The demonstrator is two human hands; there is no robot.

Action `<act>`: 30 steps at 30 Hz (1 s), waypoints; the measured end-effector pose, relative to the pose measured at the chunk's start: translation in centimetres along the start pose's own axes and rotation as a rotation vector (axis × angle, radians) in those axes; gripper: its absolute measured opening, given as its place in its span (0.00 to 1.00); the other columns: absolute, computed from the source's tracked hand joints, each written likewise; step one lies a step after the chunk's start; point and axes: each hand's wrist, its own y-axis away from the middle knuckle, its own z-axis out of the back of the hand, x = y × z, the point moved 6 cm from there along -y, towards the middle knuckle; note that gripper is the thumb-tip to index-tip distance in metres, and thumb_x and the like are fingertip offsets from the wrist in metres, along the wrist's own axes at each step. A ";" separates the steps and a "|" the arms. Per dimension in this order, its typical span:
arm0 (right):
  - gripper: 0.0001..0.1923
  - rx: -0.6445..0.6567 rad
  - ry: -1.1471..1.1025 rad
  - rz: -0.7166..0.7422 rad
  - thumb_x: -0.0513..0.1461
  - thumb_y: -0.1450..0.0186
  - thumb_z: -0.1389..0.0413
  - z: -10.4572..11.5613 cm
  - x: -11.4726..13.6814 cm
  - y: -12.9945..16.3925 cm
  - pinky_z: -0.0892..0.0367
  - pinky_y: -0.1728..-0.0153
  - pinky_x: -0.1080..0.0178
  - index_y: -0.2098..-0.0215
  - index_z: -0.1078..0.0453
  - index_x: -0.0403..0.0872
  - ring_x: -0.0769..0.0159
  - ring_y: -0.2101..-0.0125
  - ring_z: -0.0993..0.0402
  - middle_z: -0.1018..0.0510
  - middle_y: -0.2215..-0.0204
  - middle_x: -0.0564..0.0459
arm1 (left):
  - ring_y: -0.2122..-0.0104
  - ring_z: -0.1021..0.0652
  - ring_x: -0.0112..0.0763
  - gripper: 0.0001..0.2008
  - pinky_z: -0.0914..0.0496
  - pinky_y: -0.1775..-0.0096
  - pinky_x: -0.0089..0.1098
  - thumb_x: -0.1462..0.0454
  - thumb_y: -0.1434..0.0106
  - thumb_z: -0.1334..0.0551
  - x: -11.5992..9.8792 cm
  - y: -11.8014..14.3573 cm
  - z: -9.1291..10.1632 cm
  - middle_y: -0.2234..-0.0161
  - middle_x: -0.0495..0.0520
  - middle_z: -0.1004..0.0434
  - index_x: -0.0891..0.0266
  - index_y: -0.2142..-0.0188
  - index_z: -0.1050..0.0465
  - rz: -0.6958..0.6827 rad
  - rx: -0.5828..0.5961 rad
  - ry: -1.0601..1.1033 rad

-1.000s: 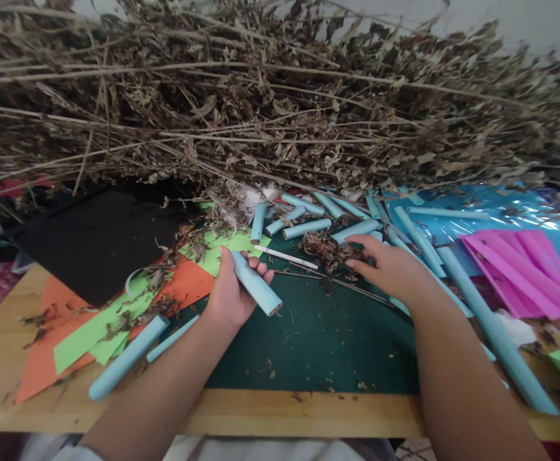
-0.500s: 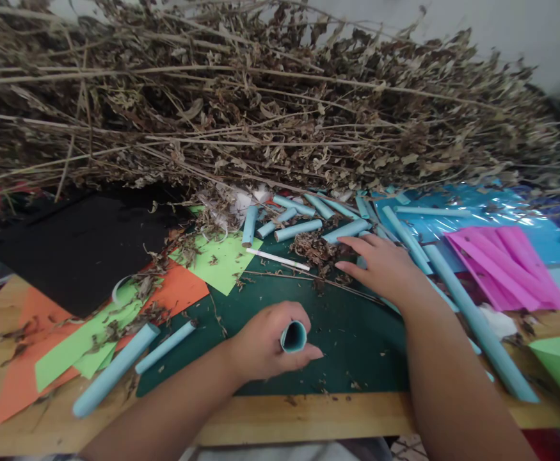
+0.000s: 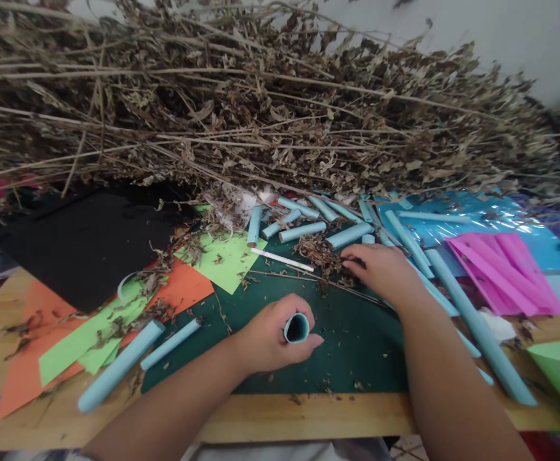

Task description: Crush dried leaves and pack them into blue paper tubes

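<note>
My left hand (image 3: 270,339) is wrapped round a light blue paper tube (image 3: 288,330), its hollow end facing up toward me above the dark green mat (image 3: 351,358). Farther back, my right hand (image 3: 385,272) has its fingertips drawn together at the right side of a small heap of crumbled dried leaves (image 3: 320,250), pinching at it; how much is between the fingers is hidden. A thin white stick (image 3: 282,258) lies just left of the heap. Behind it, several short blue rolls (image 3: 303,231) are scattered, some with brown filling at their ends.
A big mass of dried stalks and leaves (image 3: 260,109) spans the back. Black sheet (image 3: 88,250), orange paper (image 3: 25,365) and green paper strips (image 3: 78,349) lie left. Long blue tubes (image 3: 476,326), pink paper strips (image 3: 505,272) and a shiny blue packet (image 3: 524,224) are on the right.
The right hand's fingers have gone from spread to drawn together at the leaf heap. The left hand keeps hold of the paper tube; the view has shifted slightly.
</note>
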 end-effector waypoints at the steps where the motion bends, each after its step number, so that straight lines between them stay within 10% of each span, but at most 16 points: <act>1: 0.08 -0.012 -0.008 -0.014 0.39 0.42 0.53 0.1 -0.2 0.0 0.44 0.70 0.63 0.66 0.33 0.49 0.63 0.68 0.32 0.26 0.70 0.54 | 0.78 0.35 0.23 0.08 0.38 0.74 0.26 0.64 0.49 0.43 0.0 0.0 0.0 0.77 0.49 0.37 0.62 0.74 0.44 -0.002 -0.001 0.009; 10: 0.23 0.044 0.140 -0.122 0.50 0.47 0.49 0.0 -1.2 1.5 0.42 0.69 0.54 0.54 0.39 0.56 0.48 0.60 0.38 0.34 0.58 0.47 | 0.77 0.35 0.24 0.09 0.38 0.73 0.26 0.63 0.49 0.42 0.1 0.0 -0.1 0.77 0.48 0.37 0.62 0.73 0.43 -0.002 0.022 0.012; 30: 0.09 -0.052 -0.115 -0.036 0.42 0.42 0.53 0.9 0.1 0.7 0.38 0.69 0.63 0.68 0.34 0.47 0.62 0.69 0.32 0.28 0.69 0.51 | 0.78 0.37 0.23 0.08 0.39 0.75 0.25 0.62 0.49 0.43 -0.3 0.0 0.1 0.77 0.48 0.37 0.62 0.72 0.43 -0.021 0.027 0.005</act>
